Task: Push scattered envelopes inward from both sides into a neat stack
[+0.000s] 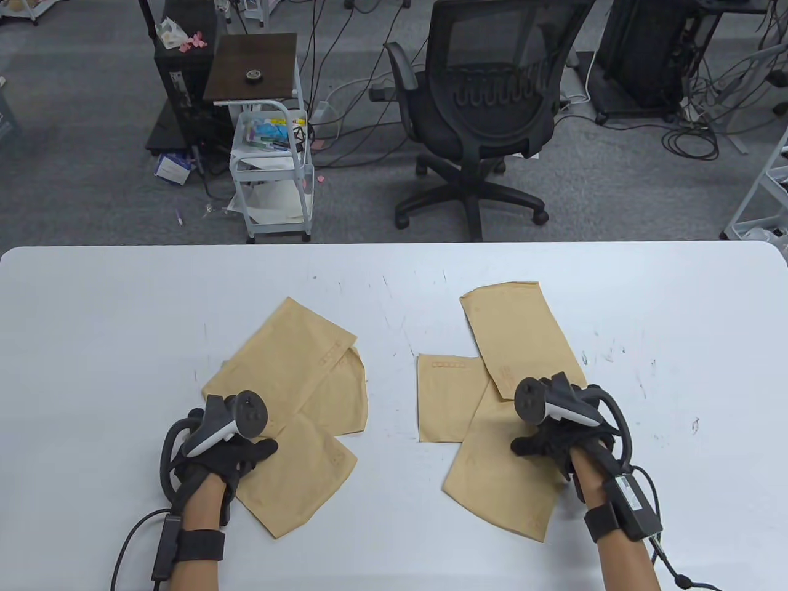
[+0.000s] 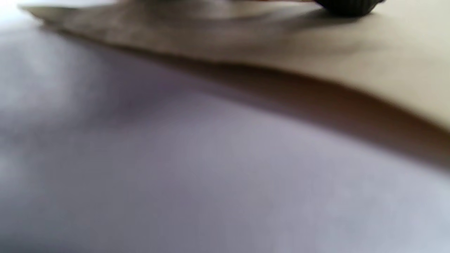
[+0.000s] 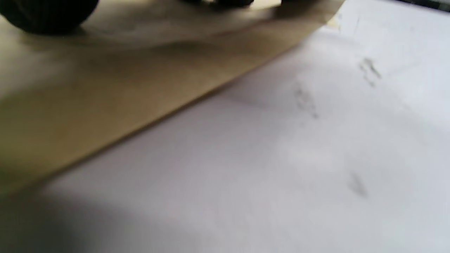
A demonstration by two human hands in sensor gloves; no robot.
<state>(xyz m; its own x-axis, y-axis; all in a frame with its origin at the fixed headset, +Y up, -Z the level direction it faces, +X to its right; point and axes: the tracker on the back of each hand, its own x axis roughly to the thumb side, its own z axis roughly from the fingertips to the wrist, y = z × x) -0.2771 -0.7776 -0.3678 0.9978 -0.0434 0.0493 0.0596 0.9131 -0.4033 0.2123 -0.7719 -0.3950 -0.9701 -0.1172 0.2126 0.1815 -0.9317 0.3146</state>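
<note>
Brown paper envelopes lie in two loose groups on the white table. The left group has three overlapping envelopes. My left hand rests on the nearest one, at the group's left side. The right group has three envelopes: a far one, a middle one and a near one. My right hand rests on the near one, at the group's right side. In the left wrist view a gloved fingertip touches an envelope. In the right wrist view a fingertip presses an envelope.
A gap of bare table lies between the two groups. Beyond the table's far edge stand an office chair and a small white cart on the floor.
</note>
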